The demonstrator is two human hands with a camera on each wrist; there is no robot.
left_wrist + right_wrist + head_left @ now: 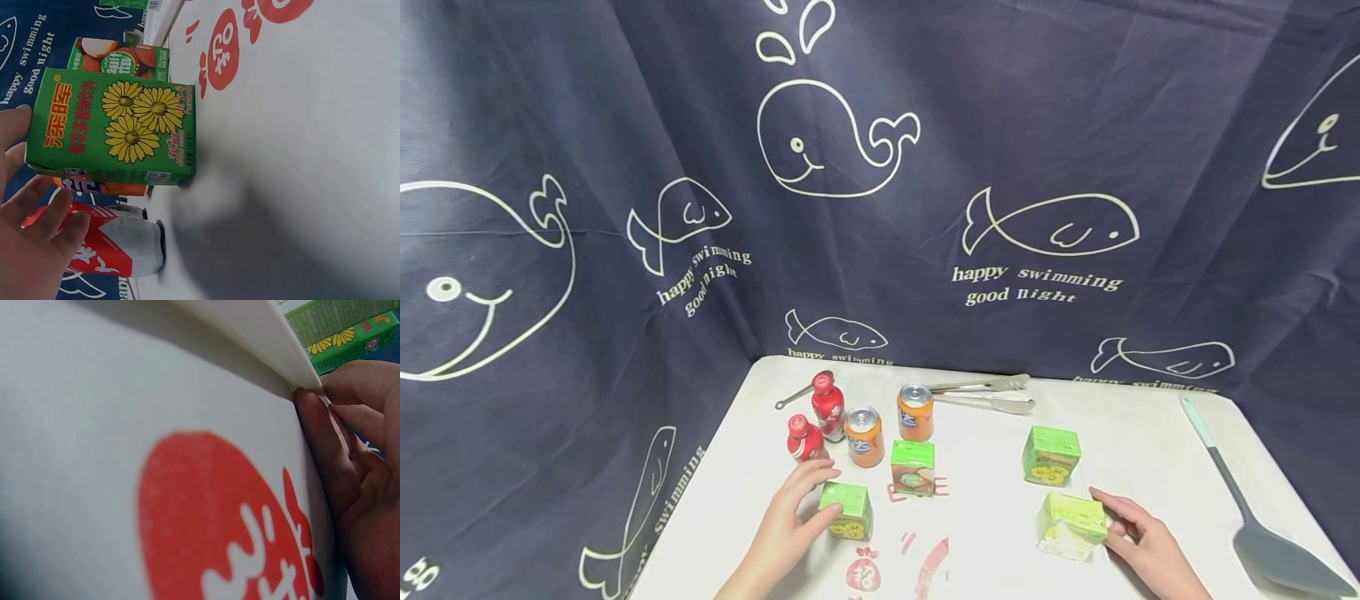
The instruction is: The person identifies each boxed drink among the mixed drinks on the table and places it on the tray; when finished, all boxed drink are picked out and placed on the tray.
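Note:
My left hand (793, 517) reaches round the left side of a green drink carton with yellow flowers (847, 512), fingers spread. In the left wrist view, that carton (112, 125) stands beside the fingers, with a gap showing. A red bottle (806, 439) stands just beyond the fingertips. My right hand (1142, 546) is at the right side of a pale green and white carton (1070, 527), its fingertips right at the carton's edge. Behind this stands another green flower-printed carton (1051, 457), glimpsed past the fingers (353, 387) in the right wrist view.
Two orange cans (865, 437), a second red bottle (828, 408) and a green fruit-printed carton (913, 468) stand left of centre. Metal tongs (992, 396) and a small spoon-like tool (793, 397) lie at the back. A dark spatula (1262, 533) lies along the right edge.

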